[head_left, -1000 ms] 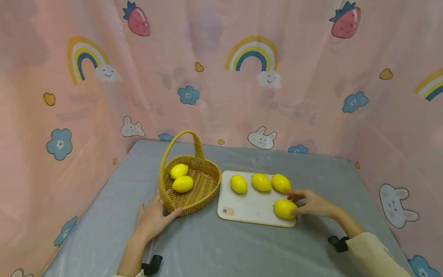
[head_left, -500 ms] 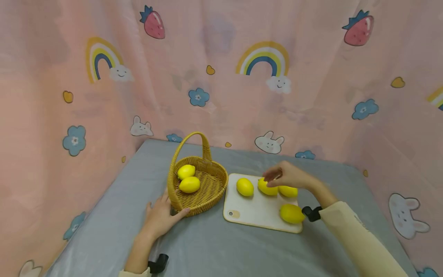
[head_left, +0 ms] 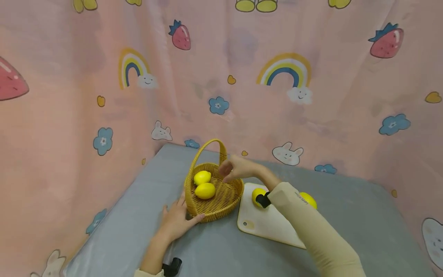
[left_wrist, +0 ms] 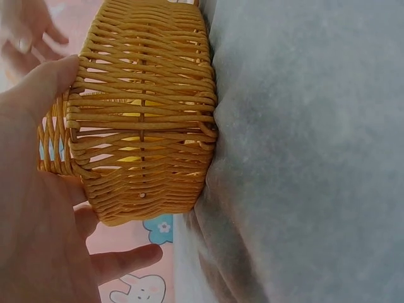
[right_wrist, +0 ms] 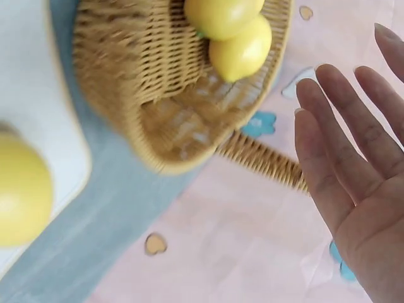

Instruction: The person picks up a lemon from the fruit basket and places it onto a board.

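Note:
A yellow wicker basket [head_left: 225,206] with a tall arched handle [head_left: 195,163] stands on the table. Two lemons [head_left: 205,191] lie inside it, side by side at its left. My left hand [head_left: 175,221] holds the basket's near left side around the handle's foot; in the left wrist view the thumb [left_wrist: 53,79] lies against the rim. Over the basket's far right part hovers my right hand [head_left: 238,168]. Its fingers [right_wrist: 341,126] are extended in the right wrist view, and nothing is in the palm.
Right of the basket lies a white cutting board [head_left: 257,221] with a lemon [head_left: 257,195] at its left. Another lemon [head_left: 309,200] shows past the right sleeve [head_left: 316,231], which covers much of the board. A pink patterned curtain [head_left: 242,127] hangs behind the grey-covered table [head_left: 207,254].
My right hand has left the lemon at the board's near right corner and swept left across the board to above the basket. The left hand stays at the basket. The head view has shifted.

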`<act>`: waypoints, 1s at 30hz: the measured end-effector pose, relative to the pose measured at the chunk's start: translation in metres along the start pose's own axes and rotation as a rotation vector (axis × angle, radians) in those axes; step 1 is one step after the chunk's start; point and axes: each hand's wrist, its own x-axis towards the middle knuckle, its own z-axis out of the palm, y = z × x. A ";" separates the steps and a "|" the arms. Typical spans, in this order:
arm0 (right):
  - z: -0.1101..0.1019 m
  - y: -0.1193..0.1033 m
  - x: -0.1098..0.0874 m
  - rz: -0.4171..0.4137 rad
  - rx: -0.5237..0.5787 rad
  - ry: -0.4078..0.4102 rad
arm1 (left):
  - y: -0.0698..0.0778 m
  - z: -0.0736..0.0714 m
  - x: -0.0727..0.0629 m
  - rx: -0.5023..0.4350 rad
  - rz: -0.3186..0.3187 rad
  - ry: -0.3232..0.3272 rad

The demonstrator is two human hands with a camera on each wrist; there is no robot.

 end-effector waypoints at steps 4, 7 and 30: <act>0.011 -0.004 0.024 -0.015 0.003 -0.053 | 0.002 0.005 0.000 -0.006 0.006 -0.010; 0.020 -0.003 0.037 -0.015 0.023 -0.081 | 0.004 0.007 -0.001 -0.021 0.014 -0.009; 0.052 0.021 0.085 0.037 0.081 -0.074 | -0.006 0.001 0.000 -0.072 0.019 0.026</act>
